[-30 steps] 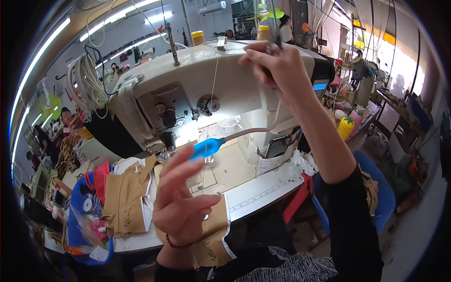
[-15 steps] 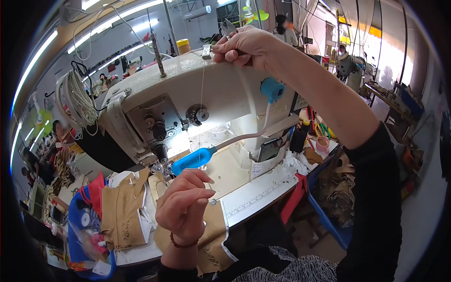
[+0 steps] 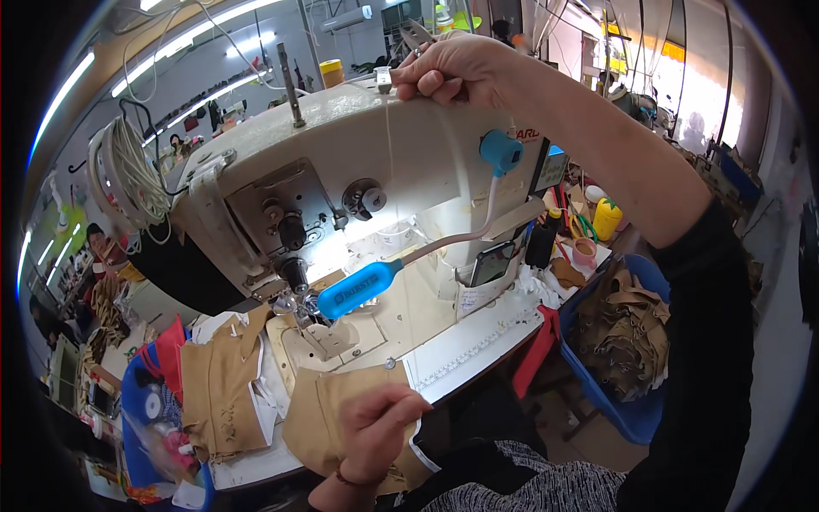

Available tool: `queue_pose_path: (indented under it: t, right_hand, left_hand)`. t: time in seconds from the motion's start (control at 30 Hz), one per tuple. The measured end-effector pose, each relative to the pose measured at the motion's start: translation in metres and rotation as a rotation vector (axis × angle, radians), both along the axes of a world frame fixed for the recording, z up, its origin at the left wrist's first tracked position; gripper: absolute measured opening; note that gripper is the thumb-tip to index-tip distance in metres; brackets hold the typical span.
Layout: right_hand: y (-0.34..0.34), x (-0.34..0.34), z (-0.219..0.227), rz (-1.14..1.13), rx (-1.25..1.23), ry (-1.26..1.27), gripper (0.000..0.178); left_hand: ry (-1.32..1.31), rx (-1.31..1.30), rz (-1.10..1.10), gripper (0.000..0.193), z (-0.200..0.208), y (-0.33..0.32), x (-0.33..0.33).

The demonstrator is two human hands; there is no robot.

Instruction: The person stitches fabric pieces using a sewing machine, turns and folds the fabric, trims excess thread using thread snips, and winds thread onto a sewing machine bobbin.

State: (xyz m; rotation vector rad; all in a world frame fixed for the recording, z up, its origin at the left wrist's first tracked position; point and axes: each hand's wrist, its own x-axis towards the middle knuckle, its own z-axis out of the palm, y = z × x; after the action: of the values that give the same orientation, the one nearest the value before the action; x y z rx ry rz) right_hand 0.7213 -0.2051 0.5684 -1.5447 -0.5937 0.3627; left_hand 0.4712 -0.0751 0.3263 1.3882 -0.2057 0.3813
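My right hand (image 3: 452,72) is closed around metal thread snips (image 3: 416,36), their blades pointing up. Its fingertips are beside the small metal thread guide (image 3: 383,81) on top of a white sewing machine (image 3: 444,145). From that guide a pale thread (image 3: 392,136) runs down the machine's front, faint in its lower part. My left hand (image 3: 375,431) is pinched shut at the thread's lower end, low over a tan fabric piece (image 3: 328,410). A blue lamp head (image 3: 360,288) on a bent neck hangs before the needle area.
More tan pieces (image 3: 223,384) lie left of the machine, by a blue bin (image 3: 141,392). A blue basket (image 3: 636,418) of tan scraps stands at the right. A phone (image 3: 492,264) leans on the machine's base, near a pink cup (image 3: 584,251) and a red strip (image 3: 536,358).
My left hand has come down toward me and slightly right, away from the lamp head. My right hand stays at the thread guide with the snips. The view has shifted slightly.
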Motion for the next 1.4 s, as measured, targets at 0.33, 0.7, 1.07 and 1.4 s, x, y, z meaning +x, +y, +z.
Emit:
queue_pose_path:
  t: [0.33, 0.7, 1.07, 1.4]
  right_hand:
    - [-0.011, -0.058, -0.060, -0.052, 0.304, -0.290, 0.021]
    - [-0.008, -0.085, -0.128, -0.312, 0.311, -0.822, 0.008]
    - [-0.046, -0.127, -0.185, -0.119, 0.129, -1.454, 0.037]
    - [-0.078, -0.144, -0.230, 0.024, -0.005, -1.281, 0.030]
  left_hand:
    - [0.355, 0.027, -0.065, 0.014, -0.094, -0.014, -0.027]
    - [0.190, 0.290, 0.109, 0.009, -0.089, -0.005, -0.027]
    - [-0.580, 0.759, 0.307, 0.015, 0.012, 0.005, 0.011]
    - [-0.930, 1.314, 0.422, 0.028, 0.063, -0.020, 0.055]
